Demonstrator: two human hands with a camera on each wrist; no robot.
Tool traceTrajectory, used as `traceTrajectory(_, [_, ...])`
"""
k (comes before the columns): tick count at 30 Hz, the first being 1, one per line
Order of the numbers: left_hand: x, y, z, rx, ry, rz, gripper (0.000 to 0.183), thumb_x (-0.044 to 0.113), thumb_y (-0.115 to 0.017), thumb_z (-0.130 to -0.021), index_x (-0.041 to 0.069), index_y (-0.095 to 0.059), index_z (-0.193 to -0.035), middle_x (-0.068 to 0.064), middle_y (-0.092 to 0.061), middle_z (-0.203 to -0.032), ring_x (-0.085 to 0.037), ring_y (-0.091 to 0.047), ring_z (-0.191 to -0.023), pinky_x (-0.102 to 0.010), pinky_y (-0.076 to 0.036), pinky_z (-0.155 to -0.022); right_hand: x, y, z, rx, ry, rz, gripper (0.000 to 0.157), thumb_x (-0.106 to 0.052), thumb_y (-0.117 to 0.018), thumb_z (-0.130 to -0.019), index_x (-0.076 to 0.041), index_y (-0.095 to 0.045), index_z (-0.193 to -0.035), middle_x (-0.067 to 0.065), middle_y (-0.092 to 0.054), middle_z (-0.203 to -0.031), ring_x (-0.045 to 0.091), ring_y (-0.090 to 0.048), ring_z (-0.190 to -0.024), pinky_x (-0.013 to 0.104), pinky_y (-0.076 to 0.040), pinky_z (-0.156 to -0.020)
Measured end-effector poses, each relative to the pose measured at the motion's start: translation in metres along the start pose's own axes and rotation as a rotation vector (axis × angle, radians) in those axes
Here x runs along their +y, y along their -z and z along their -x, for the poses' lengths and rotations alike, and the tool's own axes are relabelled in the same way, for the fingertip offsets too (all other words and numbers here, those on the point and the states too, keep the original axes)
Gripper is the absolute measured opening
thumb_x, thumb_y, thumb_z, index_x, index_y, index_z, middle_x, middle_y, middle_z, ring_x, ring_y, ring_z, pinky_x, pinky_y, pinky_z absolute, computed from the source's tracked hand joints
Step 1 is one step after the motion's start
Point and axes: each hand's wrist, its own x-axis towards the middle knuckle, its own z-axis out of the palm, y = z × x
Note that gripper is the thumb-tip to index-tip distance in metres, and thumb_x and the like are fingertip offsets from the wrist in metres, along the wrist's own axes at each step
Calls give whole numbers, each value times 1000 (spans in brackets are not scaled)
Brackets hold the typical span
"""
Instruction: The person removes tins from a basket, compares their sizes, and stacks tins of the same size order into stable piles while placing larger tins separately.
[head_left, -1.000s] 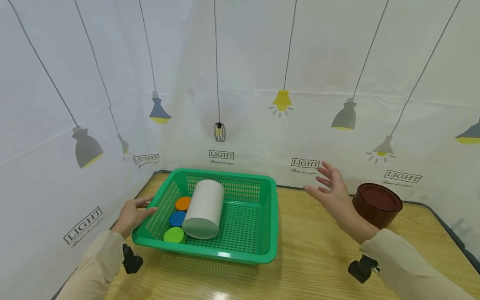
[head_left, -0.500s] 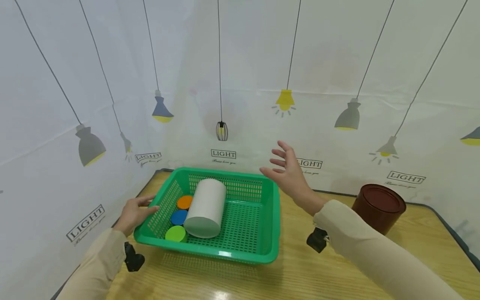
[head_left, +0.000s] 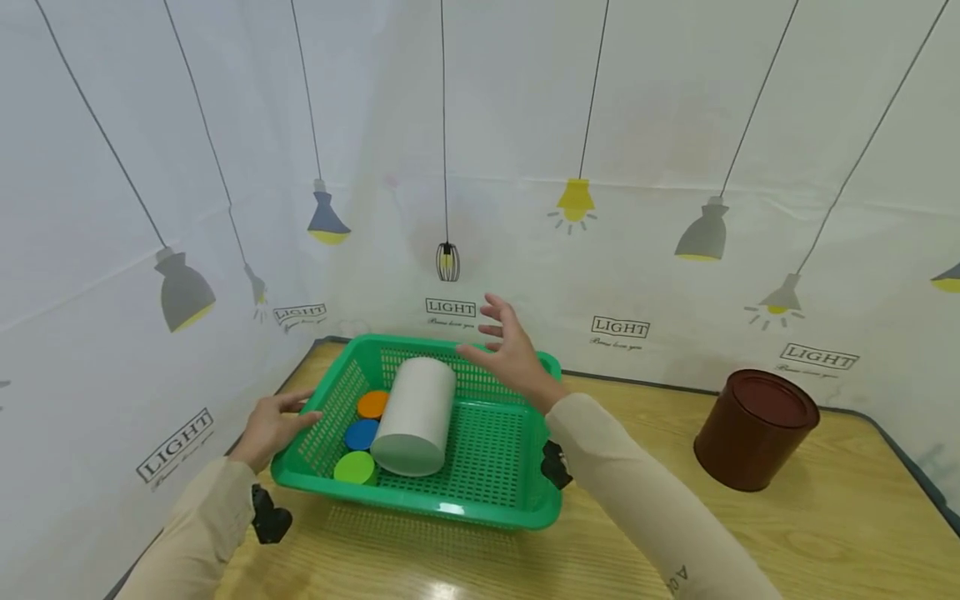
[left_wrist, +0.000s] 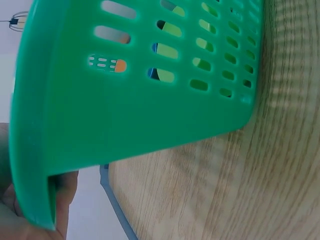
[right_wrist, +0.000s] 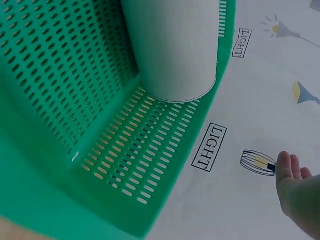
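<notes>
A green plastic basket [head_left: 525, 508] with slotted walls stands on the table. My left hand [head_left: 270, 427] grips its left rim, thumb over the top and fingers beneath. In the left wrist view part of that hand [left_wrist: 30, 220] shows behind the rim. A big white cylinder [head_left: 420, 408] lies on its side in the basket. Left of it sit orange [head_left: 372, 405], blue [head_left: 363, 434] and lime green [head_left: 356, 469] round-topped pieces. My right hand [head_left: 513, 354], fingers spread and holding nothing, hovers over the basket's back right part, right of the white cylinder.
A dark brown-red cylindrical can [head_left: 756, 433] with a lid stands at the right of the wooden table [head_left: 637, 533]. White fabric walls [head_left: 525, 233] printed with lamps rise behind and at the left. The basket's right half shows its bare slotted floor.
My right hand has moved left, from beside the brown-red can to above the basket. The left hand has kept its grip on the rim, and the basket's contents have stayed in place.
</notes>
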Motion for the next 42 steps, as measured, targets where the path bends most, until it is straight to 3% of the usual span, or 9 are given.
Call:
traceTrajectory(4, [1, 0, 0, 1, 10, 8, 57, 22, -59, -86, 2, -36, -135, -29, -41, -126, -39, -43, -110, -44, -45, -81, 11, -9, -8, -3, -58, -15, 83, -26, -67, -79, -20, -13, -142, 8, -26, -141, 24, -36, -121, 39, -37, -94])
traceTrajectory(12, [0, -1, 1, 0, -5, 5, 58, 22, -60, -86, 1, -36, -134, -30, -42, -124, -40, -45, -107, -44, -46, -79, 33, -26, -11, -5, -169, 19, 84, -27, -70, -77, -18, -16, -142, 8, -28, -140, 27, -37, -121, 44, -39, -90])
traceTrajectory(20, [-1, -1, 2, 14, -38, -6, 57, 21, -59, -86, -1, -37, -133, -31, -42, -123, -40, -45, -107, -42, -48, -77, 52, -44, -8, -165, -328, 57, 77, -27, -67, -80, -10, -23, -140, 14, -29, -139, 34, -36, -121, 45, -40, -89])
traceTrajectory(30, [0, -1, 3, 14, -12, 10, 56, 21, -59, -86, 2, -36, -134, -29, -43, -123, -39, -44, -107, -40, -48, -76, 56, -64, -7, -197, -408, -18, 70, -25, -67, -80, -6, -30, -137, 18, -36, -132, 33, -41, -114, 45, -41, -87])
traceTrajectory(42, [2, 0, 2, 3, 1, 6, 56, 21, -59, -86, 2, -36, -134, -28, -42, -124, -39, -42, -110, -44, -46, -81, 62, -63, -6, -209, -453, -69, 69, -24, -65, -81, -2, -30, -136, 18, -29, -137, 34, -40, -116, 50, -41, -85])
